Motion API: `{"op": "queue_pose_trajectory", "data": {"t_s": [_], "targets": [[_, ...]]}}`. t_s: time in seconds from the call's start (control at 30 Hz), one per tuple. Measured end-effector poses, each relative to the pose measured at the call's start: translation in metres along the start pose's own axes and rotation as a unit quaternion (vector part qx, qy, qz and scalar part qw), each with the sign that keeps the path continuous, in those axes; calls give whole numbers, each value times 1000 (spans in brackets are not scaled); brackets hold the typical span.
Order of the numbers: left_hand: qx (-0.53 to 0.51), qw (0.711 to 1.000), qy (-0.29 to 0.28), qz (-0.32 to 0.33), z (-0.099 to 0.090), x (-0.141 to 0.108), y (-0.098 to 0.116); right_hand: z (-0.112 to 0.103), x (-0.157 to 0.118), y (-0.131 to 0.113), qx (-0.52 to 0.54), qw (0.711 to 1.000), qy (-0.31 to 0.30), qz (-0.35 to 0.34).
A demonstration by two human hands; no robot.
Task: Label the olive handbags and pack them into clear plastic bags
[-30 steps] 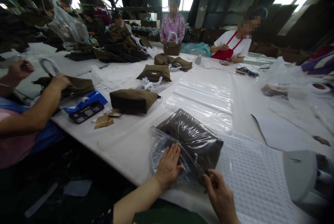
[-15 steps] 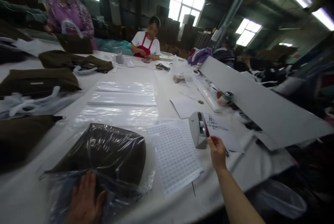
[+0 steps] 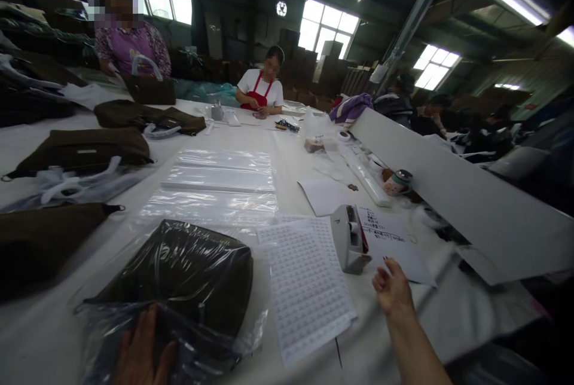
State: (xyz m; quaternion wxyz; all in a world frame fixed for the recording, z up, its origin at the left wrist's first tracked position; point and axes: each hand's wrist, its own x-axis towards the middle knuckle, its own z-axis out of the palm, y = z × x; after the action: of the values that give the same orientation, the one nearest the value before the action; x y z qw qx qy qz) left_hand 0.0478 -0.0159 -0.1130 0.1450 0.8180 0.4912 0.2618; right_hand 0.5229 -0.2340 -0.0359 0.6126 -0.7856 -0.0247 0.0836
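Observation:
My left hand lies flat, fingers stretched, on the folded-over end of a clear plastic bag. Inside that bag is a dark olive handbag. My right hand is raised just right of a grey tape dispenser, not touching it. Its thumb and fingers are curled together in a pinch; whatever is between the fingertips is too small to make out. Printed sticker sheets lie between the bagged handbag and the dispenser.
Flat clear plastic bags lie beyond the handbag. More olive handbags line the left side. Handwritten paper, a can and a long white board are at right. Two co-workers stand across the table.
My right hand has come away from the tape dispenser, back and to the right. My left hand stays flat on the plastic bag. The view has tilted slightly.

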Motion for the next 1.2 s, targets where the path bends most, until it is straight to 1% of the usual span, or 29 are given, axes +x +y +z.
{"op": "queue_pose_trajectory", "data": {"t_s": [0.1,0.13,0.2,0.27,0.3,0.33,0.37,0.4,0.43,0.47,0.5,0.53,0.57,0.6,0.63,0.67,0.7,0.73,0.77,0.8,0.83,0.9,1.0,1.07,1.13,1.2], "targets": [[2,997,44,65,-5,4,8,-12,-9,10,-73,997,-23,17],[6,996,50,74,-6,5,9,-17,-9,9,-103,994,-35,16],[12,995,56,79,-6,5,9,-26,-9,1,-155,986,-66,9],[16,996,51,77,-8,3,11,-26,-12,-19,-208,971,-118,-6],[17,996,46,78,-10,1,13,-18,-16,-32,-233,960,-155,-18],[17,996,39,79,-13,-1,16,-4,-23,-47,-253,946,-198,-33],[18,996,31,76,-15,-2,18,16,-33,-63,-268,930,-248,-52],[17,997,26,73,-18,-3,20,41,-46,-80,-275,910,-303,-74],[16,998,16,63,-20,-3,22,69,-65,-97,-273,885,-364,-95],[14,998,6,56,-22,-2,23,100,-87,-113,-264,855,-432,-114],[9,999,-5,49,-24,-2,24,130,-113,-127,-255,812,-509,-127],[4,999,-14,43,-25,-2,25,159,-141,-140,-249,757,-590,-130],[-4,999,-22,39,-27,-3,26,186,-170,-151,-242,695,-664,-132],[-13,999,-27,35,-28,-3,26,210,-198,-159,-244,632,-722,-139],[-23,999,-29,34,-28,-5,27,232,-224,-163,-259,571,-763,-160],[-33,998,-28,34,-29,-6,27,251,-247,-164,-290,516,-779,-208],[-43,998,-27,35,-29,-7,28,267,-266,-162,-333,468,-771,-275],[-52,998,-25,36,-28,-8,28,280,-282,-159,-380,429,-741,-351],[-59,997,-24,36,-28,-9,27,291,-295,-153,-420,402,-696,-421],[-65,997,-23,33,-28,-10,27,300,-304,-147,-453,385,-647,-478],[-69,997,-21,25,-28,-10,26,307,-310,-142,-477,377,-604,-516],[-69,997,-17,10,-29,-11,26,317,-315,-132,-504,380,-552,-546],[-42,998,-34,17,-30,-11,26,326,-306,-130,-523,387,-504,-568],[-23,998,-54,28,-30,-10,28,333,-290,-137,-532,403,-479,-571],[-19,997,-62,30,-31,-9,29,337,-267,-150,-544,428,-448,-566],[-37,997,-56,32,-35,-9,28,333,-242,-167,-559,457,-409,-557]]}}
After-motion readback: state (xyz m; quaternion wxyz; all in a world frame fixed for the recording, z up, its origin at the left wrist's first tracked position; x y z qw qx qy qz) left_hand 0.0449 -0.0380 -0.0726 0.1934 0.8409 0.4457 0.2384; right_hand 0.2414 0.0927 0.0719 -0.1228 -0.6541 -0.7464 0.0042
